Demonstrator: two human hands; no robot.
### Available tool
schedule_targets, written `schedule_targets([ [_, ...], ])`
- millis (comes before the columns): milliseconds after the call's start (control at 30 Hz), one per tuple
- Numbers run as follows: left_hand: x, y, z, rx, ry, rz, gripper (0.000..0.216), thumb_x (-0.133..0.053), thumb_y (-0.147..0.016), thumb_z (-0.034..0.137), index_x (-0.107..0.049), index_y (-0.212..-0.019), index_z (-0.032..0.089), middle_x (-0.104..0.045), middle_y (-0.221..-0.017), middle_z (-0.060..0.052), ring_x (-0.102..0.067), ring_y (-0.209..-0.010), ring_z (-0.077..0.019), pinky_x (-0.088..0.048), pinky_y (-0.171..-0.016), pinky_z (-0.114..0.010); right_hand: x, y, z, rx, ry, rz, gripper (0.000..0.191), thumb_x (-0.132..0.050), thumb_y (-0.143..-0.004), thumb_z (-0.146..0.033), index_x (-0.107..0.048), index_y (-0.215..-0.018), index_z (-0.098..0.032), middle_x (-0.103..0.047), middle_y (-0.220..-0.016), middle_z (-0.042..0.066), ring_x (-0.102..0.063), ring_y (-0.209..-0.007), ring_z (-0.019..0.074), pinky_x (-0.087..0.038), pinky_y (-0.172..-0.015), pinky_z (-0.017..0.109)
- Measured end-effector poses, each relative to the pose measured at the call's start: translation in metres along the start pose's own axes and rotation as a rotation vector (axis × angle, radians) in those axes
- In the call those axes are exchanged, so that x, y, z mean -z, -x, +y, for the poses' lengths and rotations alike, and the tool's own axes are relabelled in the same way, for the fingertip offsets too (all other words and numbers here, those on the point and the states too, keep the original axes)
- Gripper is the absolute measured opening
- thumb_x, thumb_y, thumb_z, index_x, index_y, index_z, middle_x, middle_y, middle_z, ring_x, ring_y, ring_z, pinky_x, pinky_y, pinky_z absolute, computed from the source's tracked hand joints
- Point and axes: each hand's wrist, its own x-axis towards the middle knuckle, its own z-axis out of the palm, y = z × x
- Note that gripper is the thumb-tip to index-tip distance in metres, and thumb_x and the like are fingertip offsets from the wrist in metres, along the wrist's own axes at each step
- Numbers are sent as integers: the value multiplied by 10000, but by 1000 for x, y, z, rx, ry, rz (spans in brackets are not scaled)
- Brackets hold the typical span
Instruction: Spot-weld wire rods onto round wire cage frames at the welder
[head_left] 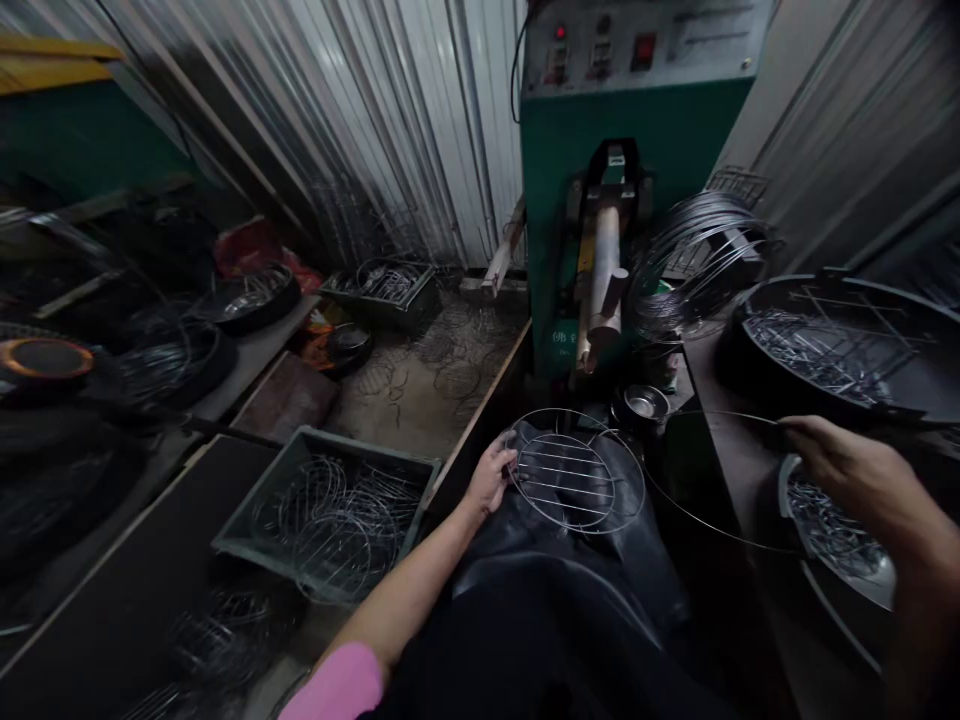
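My left hand is closed on the left rim of a round wire rack. The rack has a large outer ring, a smaller inner ring and several parallel cross bars. It sits over the dark apron on my lap. Out to the right, my right hand pinches a large thin wire ring at its upper right part. That ring hangs between the rack and the right-hand bench, and its far right part is lost behind the hand and bowl.
Ahead stands a green welding machine with a jutting electrode arm. Wire rings hang in a bundle beside it. On the right are a basin and a bowl of wire pieces. A green crate of wire racks stands left.
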Motion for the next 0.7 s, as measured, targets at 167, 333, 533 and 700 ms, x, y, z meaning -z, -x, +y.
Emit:
schedule_targets([
  [167,5,9,4,15,34,-32,545,-721,-582,261,-573,-1101,188,-403,-569,77,-375,-507,-56,-460,-583,-243,-15,52,-43,37,4,109,423,-301,-860,-543,-585,-1002,-264,-648,-812,101,-631,-721,291,-493,-694,426],
  [333,11,15,6,17,103,-37,589,-755,-571,345,-568,-1102,175,-365,-538,88,-332,-478,-54,-436,-560,-240,-45,63,-60,74,-112,90,321,-414,-843,-440,-603,-995,-229,-657,-789,95,-638,-682,267,-519,-631,400],
  [533,18,3,4,109,304,-62,603,-432,-754,676,-567,-1013,148,-377,-518,53,-338,-452,-83,-378,-513,-245,-118,86,-105,593,-372,-134,202,-462,-876,-272,-632,-980,-247,-649,-910,66,-649,-822,196,-552,-705,305],
  [700,22,1,2,156,368,-16,469,-409,-823,593,-552,-891,151,-337,-506,60,-305,-428,-80,-350,-499,-244,-136,115,-104,789,-318,-276,238,-457,-883,-223,-661,-994,-273,-641,-931,80,-634,-833,189,-560,-675,303],
])
